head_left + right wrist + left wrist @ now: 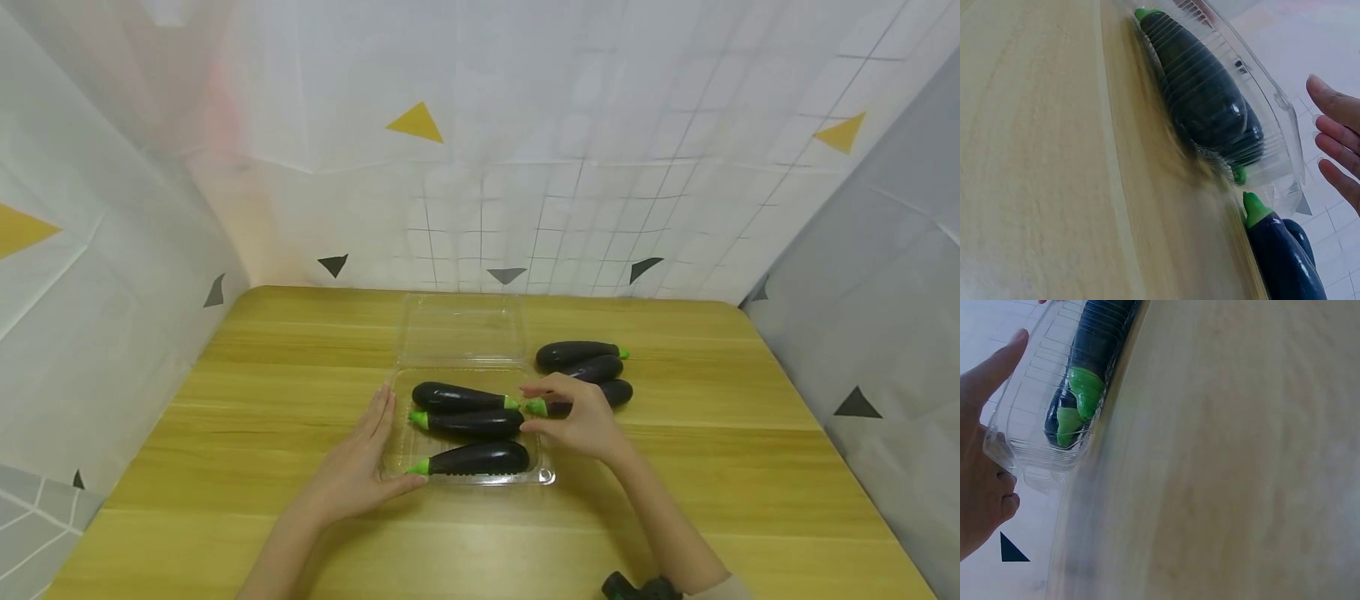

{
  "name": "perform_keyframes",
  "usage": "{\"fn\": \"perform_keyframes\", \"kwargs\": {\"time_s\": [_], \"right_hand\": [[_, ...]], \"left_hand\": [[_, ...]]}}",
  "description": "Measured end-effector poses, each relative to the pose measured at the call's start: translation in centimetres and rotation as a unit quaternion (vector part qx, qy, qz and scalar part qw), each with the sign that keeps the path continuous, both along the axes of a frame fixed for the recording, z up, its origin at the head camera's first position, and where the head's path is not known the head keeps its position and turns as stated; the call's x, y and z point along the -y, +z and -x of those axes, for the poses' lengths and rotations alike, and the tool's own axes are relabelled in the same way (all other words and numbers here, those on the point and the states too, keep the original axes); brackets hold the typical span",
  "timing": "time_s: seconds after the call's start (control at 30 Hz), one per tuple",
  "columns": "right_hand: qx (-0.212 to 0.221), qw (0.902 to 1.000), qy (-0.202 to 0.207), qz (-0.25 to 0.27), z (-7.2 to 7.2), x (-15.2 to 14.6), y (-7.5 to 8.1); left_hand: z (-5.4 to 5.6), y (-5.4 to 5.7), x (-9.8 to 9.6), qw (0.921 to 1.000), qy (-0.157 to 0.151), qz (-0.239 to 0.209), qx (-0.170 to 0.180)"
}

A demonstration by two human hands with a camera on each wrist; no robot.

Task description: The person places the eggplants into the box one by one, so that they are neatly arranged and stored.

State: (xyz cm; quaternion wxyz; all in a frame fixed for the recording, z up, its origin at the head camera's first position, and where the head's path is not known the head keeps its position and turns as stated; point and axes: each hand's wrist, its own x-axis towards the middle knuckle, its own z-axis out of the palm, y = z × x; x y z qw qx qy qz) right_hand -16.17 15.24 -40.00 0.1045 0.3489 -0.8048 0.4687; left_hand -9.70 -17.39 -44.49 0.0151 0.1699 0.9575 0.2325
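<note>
A clear plastic clamshell box (468, 482) stands on the table with its lid (461, 329) folded back. Three dark eggplants lie inside: a back eggplant (457, 397), a middle eggplant (476, 424) and a front eggplant (480, 458). My left hand (352, 467) rests along the box's left wall, fingers straight, thumb at the front edge. Over the right rim my right hand (577, 417) has thumb and fingers spread apart, holding nothing, fingertips close to the middle eggplant's end. In the right wrist view its fingers (1338, 128) are apart from the box.
Several more eggplants (577, 354) lie in a group right of the box, the nearest (618, 392) partly behind my right hand. A black object (637, 587) shows beside the right forearm. White sheets (480, 208) enclose the wooden table (262, 417) behind and at both sides.
</note>
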Motion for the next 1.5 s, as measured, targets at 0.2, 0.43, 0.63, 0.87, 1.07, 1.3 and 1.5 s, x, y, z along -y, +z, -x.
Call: {"fn": "perform_keyframes", "kwargs": {"time_s": [0.2,0.43,0.63,0.87,1.07,1.3,1.5], "right_hand": [[0.007,1.0000,-0.001,0.007,0.2,-0.8,-0.1],[0.027,0.9991,-0.032,-0.004,0.2,-1.6,0.0],[0.035,0.9986,-0.039,-0.004,0.1,-2.1,0.0],[0.040,0.9987,-0.030,0.006,0.3,-2.8,-0.1],[0.036,0.9987,-0.035,0.011,0.6,-3.8,-0.8],[0.045,0.9979,-0.045,0.002,0.9,-4.9,-1.1],[0.052,0.9973,-0.052,0.003,1.1,-5.8,-1.0]], "left_hand": [[0.0,0.1,0.0,1.0000,0.000,-0.002,-0.001],[0.0,0.2,-0.1,1.0000,-0.002,-0.002,0.000],[0.0,0.1,-0.1,1.0000,-0.002,-0.003,-0.002],[0.0,-0.1,-0.1,1.0000,0.001,-0.006,0.002],[0.1,-0.1,-0.1,1.0000,0.000,-0.003,0.000],[0.1,-0.1,-0.1,1.0000,-0.001,0.000,-0.006],[0.0,-0.2,-0.1,1.0000,-0.001,-0.001,-0.006]]}}
